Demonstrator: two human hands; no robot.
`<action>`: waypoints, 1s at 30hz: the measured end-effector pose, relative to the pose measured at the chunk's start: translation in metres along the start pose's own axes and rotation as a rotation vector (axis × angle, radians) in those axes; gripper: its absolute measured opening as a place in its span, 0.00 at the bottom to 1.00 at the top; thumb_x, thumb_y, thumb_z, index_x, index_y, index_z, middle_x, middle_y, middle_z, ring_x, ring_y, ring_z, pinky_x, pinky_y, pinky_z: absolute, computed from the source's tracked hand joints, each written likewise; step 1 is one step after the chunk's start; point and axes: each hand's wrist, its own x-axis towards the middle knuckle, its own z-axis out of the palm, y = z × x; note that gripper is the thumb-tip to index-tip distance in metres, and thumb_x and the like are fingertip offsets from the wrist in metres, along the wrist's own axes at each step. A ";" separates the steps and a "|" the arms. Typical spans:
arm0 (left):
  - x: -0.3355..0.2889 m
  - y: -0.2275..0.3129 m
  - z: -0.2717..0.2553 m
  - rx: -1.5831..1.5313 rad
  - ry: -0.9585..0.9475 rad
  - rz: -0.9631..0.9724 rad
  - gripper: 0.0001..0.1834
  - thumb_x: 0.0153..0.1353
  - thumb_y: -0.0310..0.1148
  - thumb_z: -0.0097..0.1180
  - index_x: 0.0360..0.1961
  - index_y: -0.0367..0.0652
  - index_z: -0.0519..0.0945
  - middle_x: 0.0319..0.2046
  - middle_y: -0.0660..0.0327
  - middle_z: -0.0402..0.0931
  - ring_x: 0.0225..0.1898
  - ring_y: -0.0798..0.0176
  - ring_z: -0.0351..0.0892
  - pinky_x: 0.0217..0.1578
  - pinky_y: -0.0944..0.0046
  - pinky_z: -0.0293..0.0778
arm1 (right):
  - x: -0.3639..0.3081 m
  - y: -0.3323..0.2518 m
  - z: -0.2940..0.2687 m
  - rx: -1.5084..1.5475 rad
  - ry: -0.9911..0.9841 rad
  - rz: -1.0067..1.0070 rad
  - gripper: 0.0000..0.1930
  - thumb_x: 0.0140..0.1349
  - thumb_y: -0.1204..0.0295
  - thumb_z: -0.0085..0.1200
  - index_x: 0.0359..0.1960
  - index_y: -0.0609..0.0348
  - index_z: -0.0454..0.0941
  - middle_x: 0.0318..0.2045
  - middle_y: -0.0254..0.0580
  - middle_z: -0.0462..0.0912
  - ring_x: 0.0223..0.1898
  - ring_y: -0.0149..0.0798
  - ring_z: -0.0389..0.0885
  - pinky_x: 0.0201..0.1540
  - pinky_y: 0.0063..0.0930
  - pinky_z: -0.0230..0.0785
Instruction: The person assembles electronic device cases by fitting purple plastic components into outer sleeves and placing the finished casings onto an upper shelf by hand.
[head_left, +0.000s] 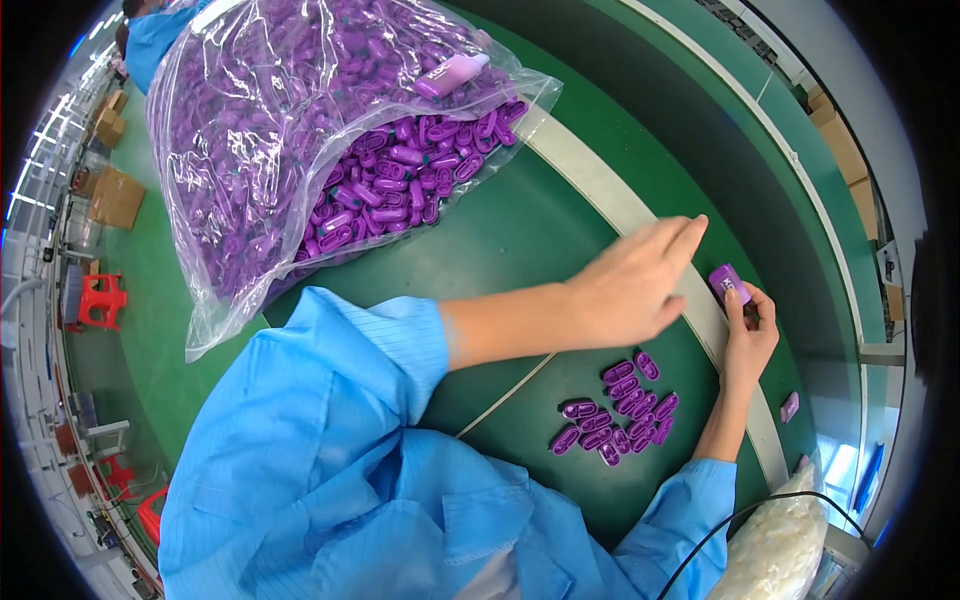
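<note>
My right hand (pixel 752 335) pinches a small purple vape-shaped case (pixel 728 283) with pale markings between thumb and fingers, above the far green belt. My left hand (pixel 640 285) reaches across the pale divider strip, fingers stretched out and thumb apart, slightly blurred, with nothing visible in it. Its fingertips are close to the case but apart from it. Below the left hand, a loose cluster of small purple oval caps (pixel 622 396) lies on the green table.
A large clear plastic bag (pixel 240 150) full of purple caps (pixel 390 185) lies open at the far left, with a lilac vape-shaped case (pixel 450 76) on top. Another lilac case (pixel 789 406) sits on the belt (pixel 665 175) at right. A black cable (pixel 745 508) crosses a white-filled bag (pixel 780 550).
</note>
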 end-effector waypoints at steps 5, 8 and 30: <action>0.019 -0.024 -0.121 0.609 0.196 0.089 0.19 0.47 0.31 0.61 0.43 0.45 0.76 0.44 0.54 0.71 0.49 0.48 0.69 0.51 0.56 0.66 | 0.011 0.015 -0.007 -0.350 0.149 -0.115 0.12 0.56 0.63 0.58 0.36 0.57 0.80 0.37 0.37 0.77 0.39 0.35 0.73 0.36 0.24 0.62; 0.015 -0.064 -0.159 0.855 0.264 -0.093 0.19 0.46 0.32 0.62 0.42 0.42 0.76 0.42 0.53 0.72 0.46 0.49 0.71 0.47 0.55 0.69 | 0.006 0.006 -0.005 -0.417 0.243 -0.193 0.14 0.56 0.64 0.57 0.42 0.55 0.78 0.43 0.39 0.75 0.44 0.38 0.72 0.38 0.26 0.64; -0.019 0.011 0.015 -0.878 -0.405 -0.276 0.15 0.50 0.16 0.59 0.41 0.36 0.74 0.44 0.58 0.70 0.47 0.63 0.74 0.49 0.65 0.72 | -0.091 -0.058 -0.015 0.042 -0.043 -0.397 0.12 0.44 0.83 0.62 0.32 0.61 0.77 0.32 0.42 0.77 0.34 0.40 0.77 0.34 0.26 0.71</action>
